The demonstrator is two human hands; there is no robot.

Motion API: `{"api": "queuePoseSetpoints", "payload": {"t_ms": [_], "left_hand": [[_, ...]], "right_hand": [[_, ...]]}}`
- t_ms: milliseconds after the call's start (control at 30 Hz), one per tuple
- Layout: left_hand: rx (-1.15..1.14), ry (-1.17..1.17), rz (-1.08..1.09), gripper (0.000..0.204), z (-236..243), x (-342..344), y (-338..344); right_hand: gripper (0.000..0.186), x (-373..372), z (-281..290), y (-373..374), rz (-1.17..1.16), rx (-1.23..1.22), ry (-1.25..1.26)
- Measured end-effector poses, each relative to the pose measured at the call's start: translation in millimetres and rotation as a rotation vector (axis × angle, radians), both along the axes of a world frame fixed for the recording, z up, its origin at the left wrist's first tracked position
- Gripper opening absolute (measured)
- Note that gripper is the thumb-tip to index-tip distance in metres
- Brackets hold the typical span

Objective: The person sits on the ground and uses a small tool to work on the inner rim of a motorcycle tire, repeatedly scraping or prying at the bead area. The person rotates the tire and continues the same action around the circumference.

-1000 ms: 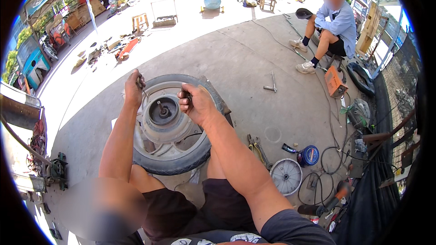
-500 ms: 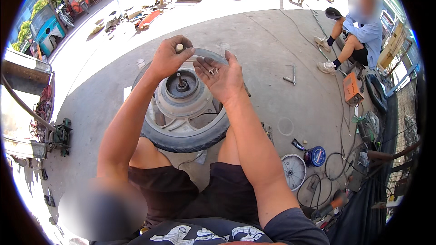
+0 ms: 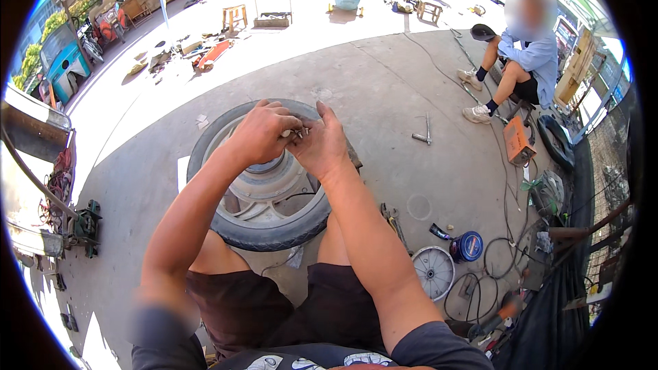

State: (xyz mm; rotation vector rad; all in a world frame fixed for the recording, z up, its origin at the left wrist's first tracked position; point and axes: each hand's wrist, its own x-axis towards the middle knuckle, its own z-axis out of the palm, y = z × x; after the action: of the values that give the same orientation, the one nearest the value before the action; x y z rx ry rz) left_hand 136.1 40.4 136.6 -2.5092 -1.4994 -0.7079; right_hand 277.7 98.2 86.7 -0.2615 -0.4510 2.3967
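My left hand (image 3: 264, 130) is closed around a small pale, round-ended object (image 3: 286, 133), most of which its fingers hide. Touching it or nearly so, my right hand (image 3: 321, 144) is cupped palm up and holds a few small metal pieces (image 3: 301, 133), too small to name surely. Both hands are above a wheel (image 3: 229, 233) lying flat on the ground before my knees. It has a black tyre, pale spokes and a broad metal hub (image 3: 269, 185). My left hand and forearm cover part of the hub's centre and axle.
A T-shaped metal tool (image 3: 426, 133) lies right of the wheel. Nearer are a round metal cover (image 3: 433, 270), a blue tub (image 3: 467, 247) and black cables (image 3: 490, 267). An orange box-shaped machine (image 3: 519, 141) stands farther right, near a seated person (image 3: 528, 62).
My left hand has come down and right to meet my right hand, its pale object now against the right fingers. The whole view has shifted slightly.
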Motion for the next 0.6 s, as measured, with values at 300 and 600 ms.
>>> {"api": "queuePoseSetpoints", "payload": {"t_ms": [300, 600], "left_hand": [[-0.033, 0.020, -0.024, 0.014, 1, 1, 0], [0.097, 0.077, -0.032, 0.012, -2, 5, -6]], "right_hand": [[0.055, 1, 2, -3, 0.024, 0.044, -0.014], [0.055, 0, 5, -6, 0.037, 0.026, 0.008]]}}
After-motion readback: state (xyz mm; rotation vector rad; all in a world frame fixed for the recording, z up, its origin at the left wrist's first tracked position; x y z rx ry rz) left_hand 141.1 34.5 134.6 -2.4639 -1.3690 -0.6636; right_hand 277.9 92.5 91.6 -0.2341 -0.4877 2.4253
